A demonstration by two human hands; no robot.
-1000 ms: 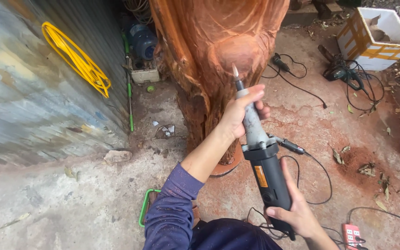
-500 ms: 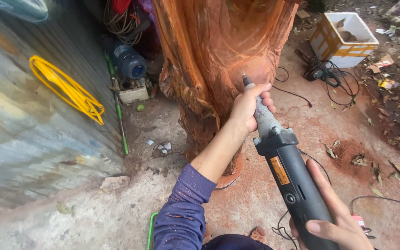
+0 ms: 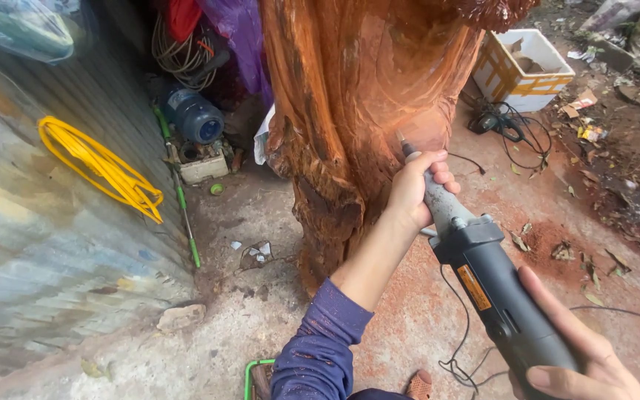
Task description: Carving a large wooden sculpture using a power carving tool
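A tall reddish-brown carved wooden trunk (image 3: 350,96) stands upright in the middle. My left hand (image 3: 412,189) grips the silver neck of a black corded die grinder (image 3: 490,285), and the tool's thin tip touches the wood's surface. My right hand (image 3: 575,367) holds the rear of the grinder's black body at the lower right. The purple sleeve of my left arm comes up from the bottom edge.
A corrugated metal wall (image 3: 46,252) with a yellow coiled hose (image 3: 101,167) runs along the left. A blue motor (image 3: 194,118) and wire coils sit behind the trunk. A white box (image 3: 524,70), cables (image 3: 509,133) and leaf litter lie on the red dusty ground at right.
The view has shifted closer and higher on the trunk. Both hands and the grinder have stayed together, with the tip still against the wood.
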